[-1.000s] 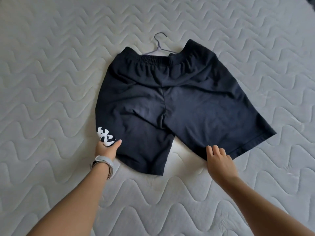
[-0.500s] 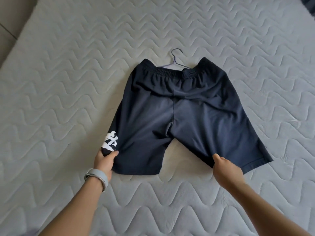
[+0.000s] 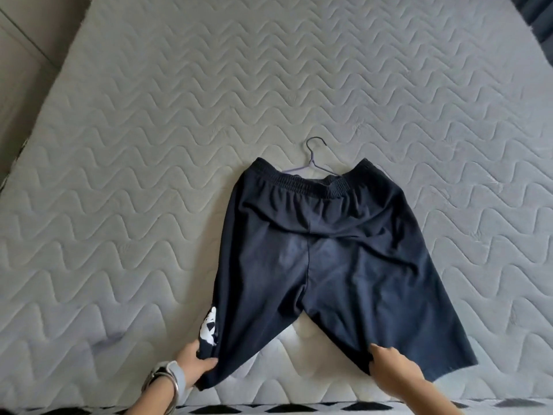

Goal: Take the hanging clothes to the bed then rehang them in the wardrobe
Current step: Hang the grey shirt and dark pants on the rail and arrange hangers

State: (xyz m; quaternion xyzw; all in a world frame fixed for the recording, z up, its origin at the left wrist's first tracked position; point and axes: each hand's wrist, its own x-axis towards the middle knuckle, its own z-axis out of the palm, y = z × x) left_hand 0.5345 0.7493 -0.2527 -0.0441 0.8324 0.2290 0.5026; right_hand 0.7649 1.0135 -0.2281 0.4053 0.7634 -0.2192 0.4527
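Dark navy shorts (image 3: pixel 323 250) lie spread flat on the quilted grey mattress (image 3: pixel 149 145), waistband pointing away from me. A thin purple wire hanger (image 3: pixel 312 158) pokes out of the waistband, its hook resting on the mattress. A white print (image 3: pixel 209 326) marks the left leg near the hem. My left hand (image 3: pixel 194 365), with a watch and bangle on the wrist, pinches the left leg's hem. My right hand (image 3: pixel 389 369) grips the right leg's hem.
The mattress's near edge (image 3: pixel 299 407) has a black-and-white diamond border. A beige floor or wall (image 3: pixel 24 55) shows past the bed's left side. Something dark (image 3: pixel 538 13) sits at the far right corner.
Both hands have drawn the leg hems toward the near edge of the bed, sliding the shorts and hanger closer to me. The view has pulled back, showing more mattress.
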